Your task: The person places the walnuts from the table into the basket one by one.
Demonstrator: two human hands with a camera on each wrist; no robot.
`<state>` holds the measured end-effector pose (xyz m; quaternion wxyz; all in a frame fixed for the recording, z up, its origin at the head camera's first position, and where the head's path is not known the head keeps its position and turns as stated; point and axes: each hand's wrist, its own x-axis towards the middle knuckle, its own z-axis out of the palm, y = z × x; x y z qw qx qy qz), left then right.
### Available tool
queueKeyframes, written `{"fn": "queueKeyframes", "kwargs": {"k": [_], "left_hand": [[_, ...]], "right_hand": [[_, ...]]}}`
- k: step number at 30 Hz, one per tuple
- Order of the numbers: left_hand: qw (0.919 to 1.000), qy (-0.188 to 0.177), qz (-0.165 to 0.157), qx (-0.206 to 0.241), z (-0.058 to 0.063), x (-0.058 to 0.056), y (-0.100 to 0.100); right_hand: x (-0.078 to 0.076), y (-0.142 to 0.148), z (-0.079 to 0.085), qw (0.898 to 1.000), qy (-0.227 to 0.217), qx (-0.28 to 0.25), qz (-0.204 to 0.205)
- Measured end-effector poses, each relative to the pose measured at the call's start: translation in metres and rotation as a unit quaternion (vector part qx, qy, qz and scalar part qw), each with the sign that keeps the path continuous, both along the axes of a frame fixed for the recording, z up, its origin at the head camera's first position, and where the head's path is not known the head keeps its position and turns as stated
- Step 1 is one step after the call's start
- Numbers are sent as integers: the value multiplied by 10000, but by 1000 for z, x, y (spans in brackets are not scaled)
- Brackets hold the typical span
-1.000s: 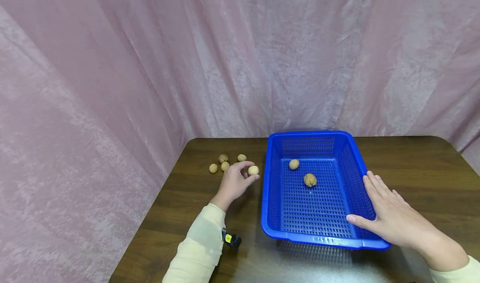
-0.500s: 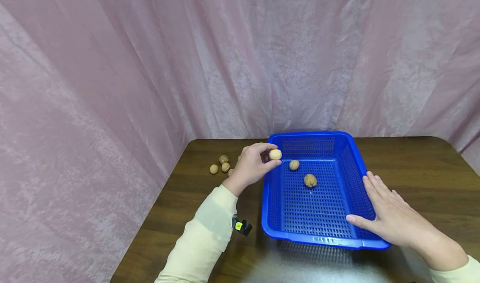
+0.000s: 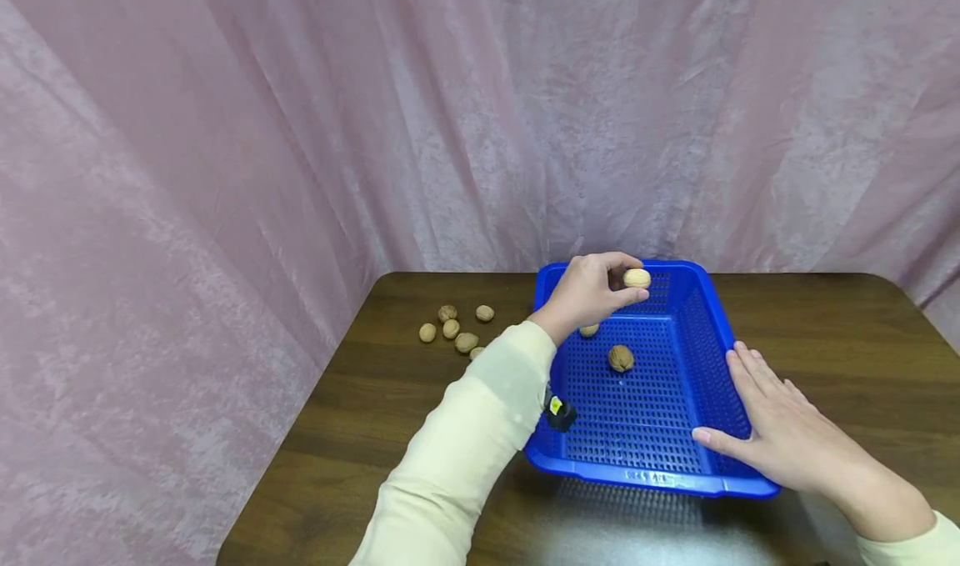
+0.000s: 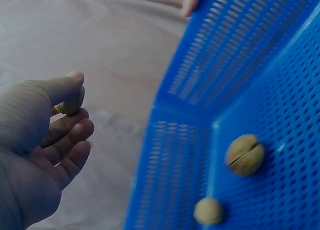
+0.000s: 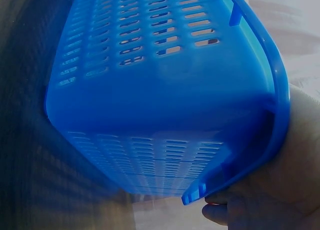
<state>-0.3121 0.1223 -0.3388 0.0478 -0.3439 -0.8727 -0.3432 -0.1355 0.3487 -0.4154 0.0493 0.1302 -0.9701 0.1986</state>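
Note:
In the head view my left hand [image 3: 585, 293] pinches a pale walnut [image 3: 637, 278] between thumb and fingertips, above the far part of the blue plastic basket [image 3: 645, 433]. The left wrist view shows this hand [image 4: 32, 125] from the palm side, the walnut [image 4: 71, 103] partly covered by the thumb. On the basket floor lie a darker, seamed walnut [image 3: 620, 358] and a paler walnut [image 3: 589, 330], the latter partly hidden by the left wrist. My right hand [image 3: 798, 437] rests on the basket's right rim, fingers extended and thumb spread over the inside.
Several walnuts [image 3: 466, 343] lie loose on the dark wooden table [image 3: 360, 433], left of the basket; the left sleeve partly covers one. A pink curtain [image 3: 480, 132] hangs behind the table's far edge. A small black camera [image 3: 559, 413] sits on the left wrist.
My left hand has carried the pinched walnut from the table left of the basket, up and rightward, to over the basket. The right hand and basket have stayed put.

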Motion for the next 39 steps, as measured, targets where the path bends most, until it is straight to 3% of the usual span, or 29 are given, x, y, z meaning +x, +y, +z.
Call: {"fn": "queueKeyframes", "kwargs": {"k": [6, 10, 14, 27, 34, 39], "left_hand": [[9989, -379, 263, -61, -31, -8, 25], [9955, -744, 592, -18, -53, -15, 24], [9919, -948, 837, -127, -66, -21, 18], [9744, -963, 1321, -1543, -86, -28, 15], [9678, -1255, 1449, -1633, -87, -26, 15], [9672, -1274, 1479, -1627, -86, -25, 15]], "right_hand": [[1, -3, 2, 10000, -53, -28, 6], [2, -6, 2, 9998, -187, -41, 32], [2, -6, 3, 9999, -171, -3, 15], [4, -3, 2, 9999, -77, 64, -4], [4, -3, 1, 10000, -58, 58, 2], [4, -3, 1, 10000, -78, 50, -12]]}}
